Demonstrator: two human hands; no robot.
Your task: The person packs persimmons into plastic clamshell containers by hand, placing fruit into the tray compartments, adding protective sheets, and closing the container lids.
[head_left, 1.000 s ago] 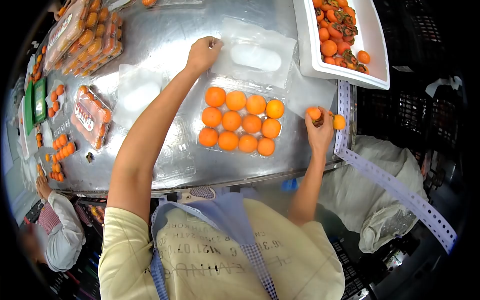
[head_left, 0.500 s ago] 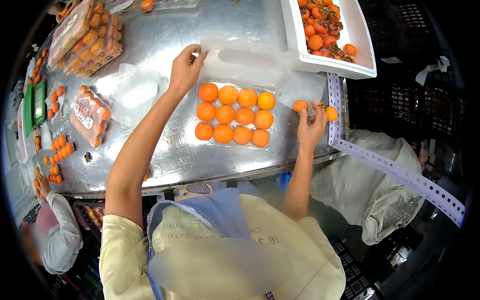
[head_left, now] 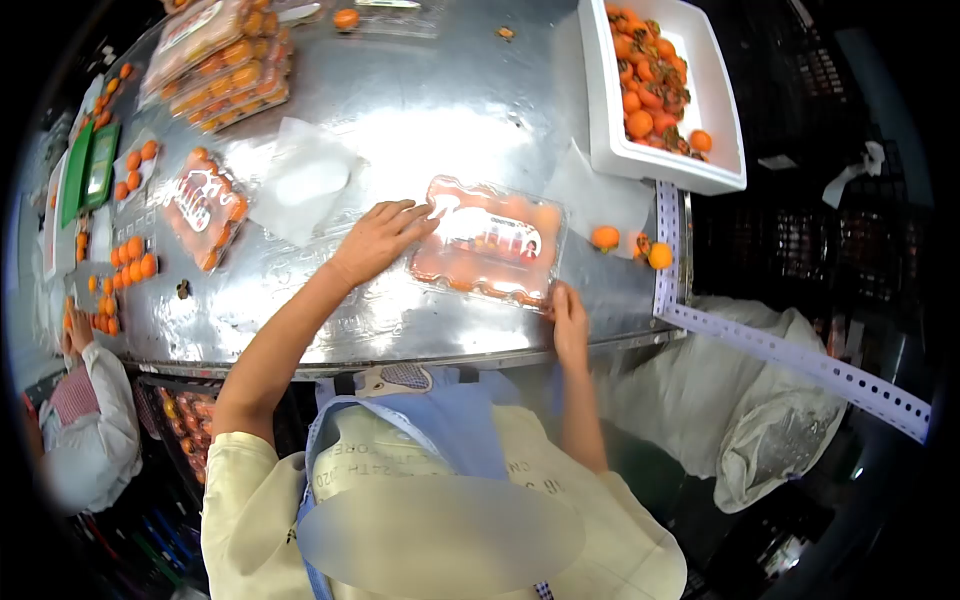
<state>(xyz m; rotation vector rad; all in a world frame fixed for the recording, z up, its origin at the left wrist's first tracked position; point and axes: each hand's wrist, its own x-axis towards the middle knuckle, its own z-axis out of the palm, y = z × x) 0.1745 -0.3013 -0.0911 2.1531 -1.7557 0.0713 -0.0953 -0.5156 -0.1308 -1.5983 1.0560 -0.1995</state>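
In front of me lies a clear plastic fruit pack (head_left: 485, 243) with its printed lid down over orange persimmons. My left hand (head_left: 378, 240) rests at its left edge, fingers stretched out with the tips on the lid. At the lower right corner my right hand (head_left: 568, 312) pinches the pack's rim between thumb and fingers. A few loose persimmons (head_left: 605, 237) lie to the right of the pack, by a white liner sheet (head_left: 598, 190).
A white foam box (head_left: 665, 172) of persimmons stands at the back right, beside a perforated metal strip (head_left: 790, 363). Stacked packs (head_left: 225, 75) stand back left; another lidded pack (head_left: 203, 210) and a liner sheet (head_left: 300, 185) lie nearer. A co-worker (head_left: 95, 420) handles fruit at far left.
The open tray of persimmons is now covered by the printed lid. My right hand has left the loose persimmons for the pack's corner. My left hand has come down to its left edge.
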